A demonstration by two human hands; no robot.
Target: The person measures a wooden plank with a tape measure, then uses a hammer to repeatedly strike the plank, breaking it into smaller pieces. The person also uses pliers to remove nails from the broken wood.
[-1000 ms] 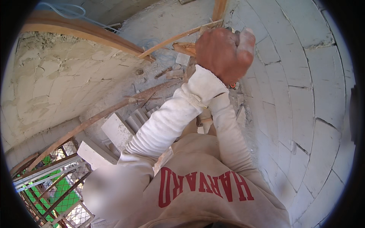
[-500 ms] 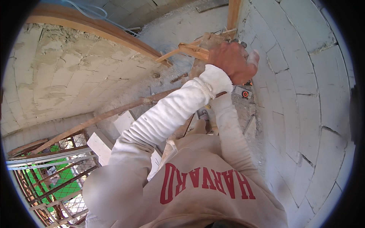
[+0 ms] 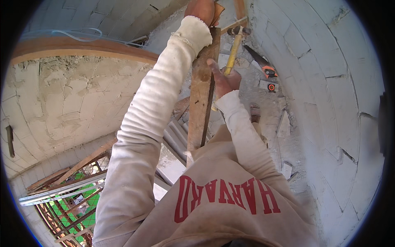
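Observation:
My left hand (image 3: 200,10) is at the far top edge, partly cut off. Its fingers look closed around the end of a piece of wood (image 3: 217,15). Below it, a long worn wooden plank (image 3: 201,90) stretches back toward my body, its near end by my sweatshirt. My right hand (image 3: 228,82) is closed on a hammer by its yellow handle (image 3: 233,53), with the dark metal head (image 3: 239,31) pointing away from me. The right thumb is raised against or close to the plank's right edge; contact is unclear.
To the right of the hammer lie a handsaw (image 3: 261,61) and a round orange-and-black tape measure (image 3: 271,87). Broken block pieces (image 3: 284,124) litter the floor. A grey block wall (image 3: 317,99) rises at right, and a wooden beam (image 3: 82,49) tops the left wall.
My left hand has moved farther away and to the left. The long plank now shows between my arms, and the hammer in my right hand has come into clear view.

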